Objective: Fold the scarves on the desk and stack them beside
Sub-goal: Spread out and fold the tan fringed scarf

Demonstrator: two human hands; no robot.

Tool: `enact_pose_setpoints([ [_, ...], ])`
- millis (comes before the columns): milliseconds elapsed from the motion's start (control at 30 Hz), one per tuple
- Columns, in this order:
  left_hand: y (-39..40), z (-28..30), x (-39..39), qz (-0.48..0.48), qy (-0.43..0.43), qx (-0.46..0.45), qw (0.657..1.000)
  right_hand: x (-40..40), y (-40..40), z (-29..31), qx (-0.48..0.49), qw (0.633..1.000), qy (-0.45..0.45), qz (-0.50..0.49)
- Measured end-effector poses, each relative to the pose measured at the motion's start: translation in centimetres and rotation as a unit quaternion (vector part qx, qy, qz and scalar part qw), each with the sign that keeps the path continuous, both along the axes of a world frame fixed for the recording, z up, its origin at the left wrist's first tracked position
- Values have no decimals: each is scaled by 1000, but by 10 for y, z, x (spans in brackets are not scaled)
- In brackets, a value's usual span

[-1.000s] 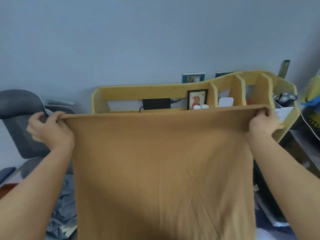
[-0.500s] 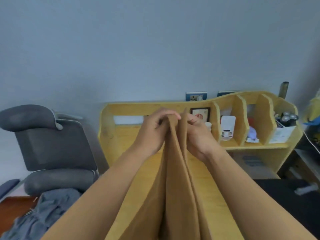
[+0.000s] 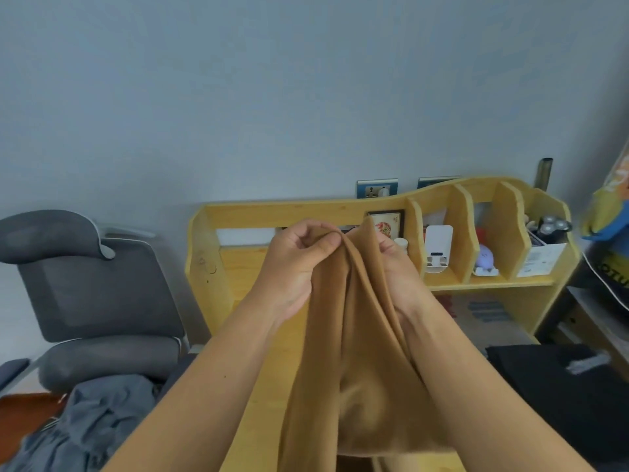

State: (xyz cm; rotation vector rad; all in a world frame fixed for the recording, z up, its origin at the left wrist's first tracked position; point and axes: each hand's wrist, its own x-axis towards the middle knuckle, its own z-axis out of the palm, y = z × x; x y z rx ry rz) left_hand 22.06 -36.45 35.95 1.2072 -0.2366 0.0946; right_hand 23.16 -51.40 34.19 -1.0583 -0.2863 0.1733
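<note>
Head view. Both hands raised together over the bench (image 3: 258,267), close side by side, w/ the tan scarf (image 3: 343,352) gathered between them.

L hand (image 3: 292,264): fingers curled, thumb + forefinger pinching the scarf's top edge at upper left of the bunch. Knuckles face up, palm toward camera.

R hand (image 3: 396,267): mostly hidden behind the cloth; fingers wrap the scarf's top edge from the right side. Grip looks closed on fabric, exact finger lay not visible.

Scarf: top edges brought together at the hands, doubled lengthwise, hanging down in long vertical folds btwn both forearms toward the camera. Lower part droops in a loose pouch near bottom of frame, above the bench top. Whether its lower end touches the bench: can't tell.

Surroundings:
- Bench is yellow wood w/ a back shelf unit (image 3: 466,212) split by upright dividers.
- Small framed picture (image 3: 388,224) stands in the shelf just behind the hands.
- White device (image 3: 438,247) upright in next compartment to the right.
- Grey office chair (image 3: 92,287) left of bench, grey cloth (image 3: 98,420) piled in front of it, lower left.
- Black fabric (image 3: 551,386) on the right, beside the R forearm.
- Wall socket (image 3: 377,188) above the shelf.
</note>
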Motion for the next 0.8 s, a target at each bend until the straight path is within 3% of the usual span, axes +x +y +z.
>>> enact_pose_setpoints([
  [233,11,16,-10,-73,-37,196,977,2,-14,6,-76,995,-62,8],
  [500,3,22,-18,38,-177,386,905,-3,-12,7,-126,985,-114,41],
  [800,8,21,-15,7,-177,346,921,-4,-7,10,-126,983,-124,44],
])
